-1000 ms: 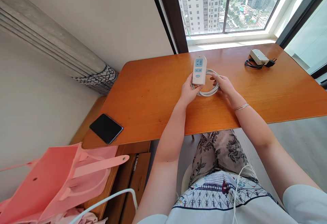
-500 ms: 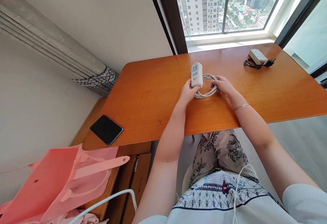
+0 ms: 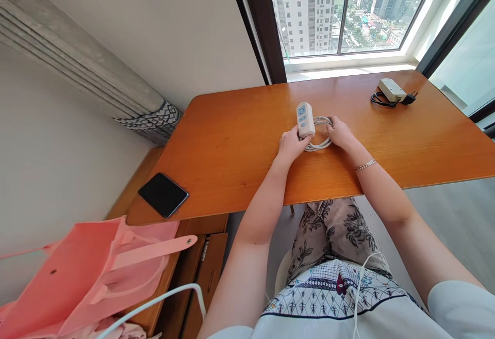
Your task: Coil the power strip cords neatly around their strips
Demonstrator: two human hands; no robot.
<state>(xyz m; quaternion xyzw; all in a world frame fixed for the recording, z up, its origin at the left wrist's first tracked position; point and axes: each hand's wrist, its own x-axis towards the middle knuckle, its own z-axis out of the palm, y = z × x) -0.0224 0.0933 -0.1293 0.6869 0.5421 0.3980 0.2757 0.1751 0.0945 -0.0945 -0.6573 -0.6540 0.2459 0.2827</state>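
Note:
My left hand [image 3: 294, 144] is closed around the lower end of a white power strip [image 3: 305, 119], whose blue-marked socket face is tilted up toward me. A white cable [image 3: 320, 146] lies in a loose coil to the right of the strip. Gripping the right side of that coil is my right hand [image 3: 339, 131], its fingers curled and partly hidden. Both hands are over the middle of the wooden table.
At the table's [image 3: 232, 163] back right sits a white adapter [image 3: 392, 90] with a black plug cord [image 3: 384, 102]. A dark phone [image 3: 163, 195] lies at the left front corner. Beside that corner is a pink bag [image 3: 93, 272]. A window [image 3: 340, 14] stands behind the table.
The power strip and my left hand have shifted a little right and toward me. The cable coil looks narrower, with my hands closer together.

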